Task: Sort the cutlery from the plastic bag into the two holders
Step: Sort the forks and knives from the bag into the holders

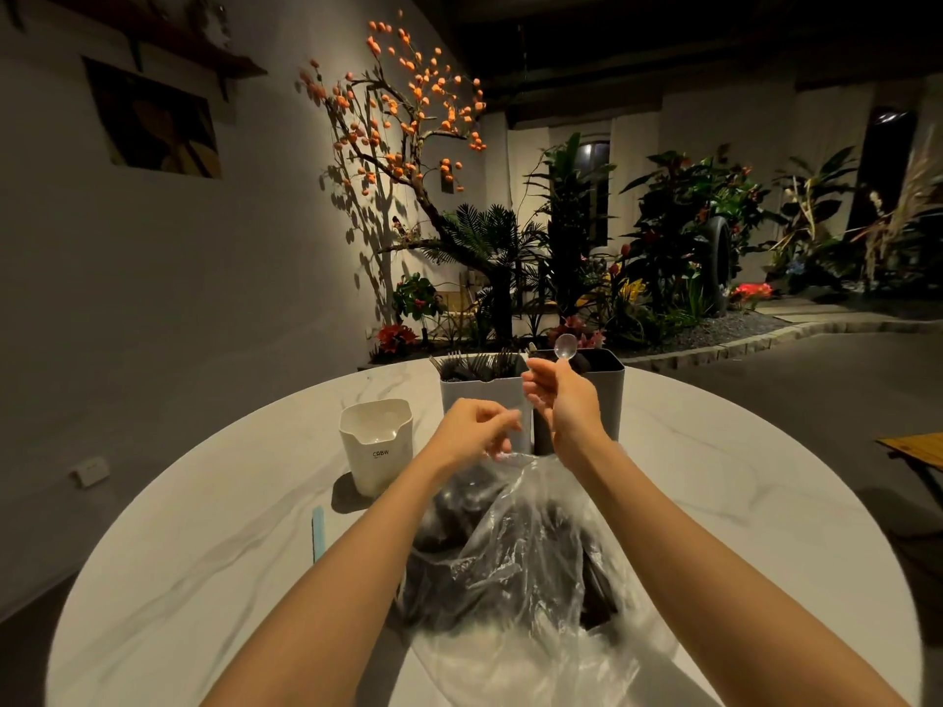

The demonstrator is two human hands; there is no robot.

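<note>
- Two tall holders stand side by side at the far edge of the round white table (714, 477): a light grey holder (479, 400) on the left and a dark grey holder (604, 395) on the right.
- The light grey holder is packed with dark forks (479, 362), tines up — too many and too overlapped to count.
- The inside of the dark grey holder is in shadow; its contents cannot be made out.
- A third container, a shorter white cup (376, 446) with lettering on its front, sits left of the holders and well apart from them; something pale lies inside, unclear what.
- The clear plastic bag (515, 563) lies crumpled on the table nearest the person, holding a heap of dark cutlery (459, 507) — uncountable through the plastic.
- The right hand (561, 400) pinches one clear plastic spoon (565, 347) by its handle, bowl up, in front of the dark grey holder's rim.
- The left hand (474, 431) hovers just above the bag's mouth, fingers loosely curled; whether they pinch anything cannot be told.
- One pale blue strip (318, 533) lies on the table at the left.
</note>
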